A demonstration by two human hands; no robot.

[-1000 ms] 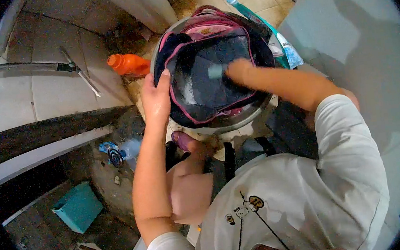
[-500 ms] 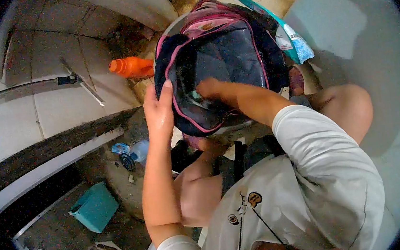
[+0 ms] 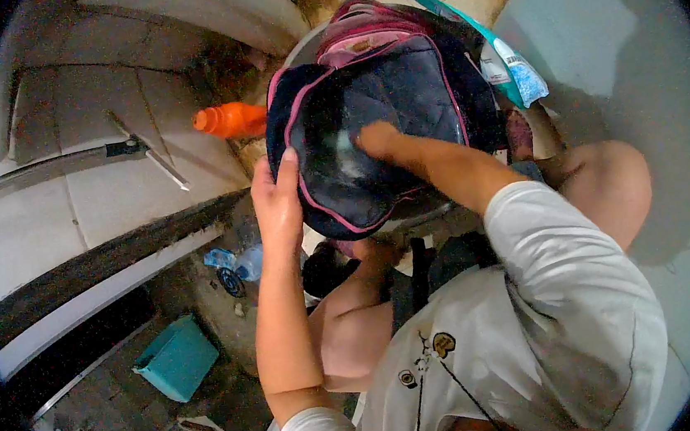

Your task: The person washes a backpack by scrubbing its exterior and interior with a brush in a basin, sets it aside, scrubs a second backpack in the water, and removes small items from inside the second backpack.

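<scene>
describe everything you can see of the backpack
The backpack looks like dark fabric with pink edging and a pink panel. It gapes open, dark inside facing up, over a round grey basin. The left hand grips its edge; the right hand is inside, beside a blurred whitish patch.

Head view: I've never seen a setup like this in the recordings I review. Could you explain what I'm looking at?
There is no robot here, just a person's two bare hands, seen from a camera worn on the head, looking forward and down. An open bag sits in a round basin. The left hand grips the bag's pink-trimmed edge. The right hand is inside and seems to hold something pale, too blurred to name. An orange bottle is left of the bag, a packet right of it. A teal bin shows lower left.
</scene>
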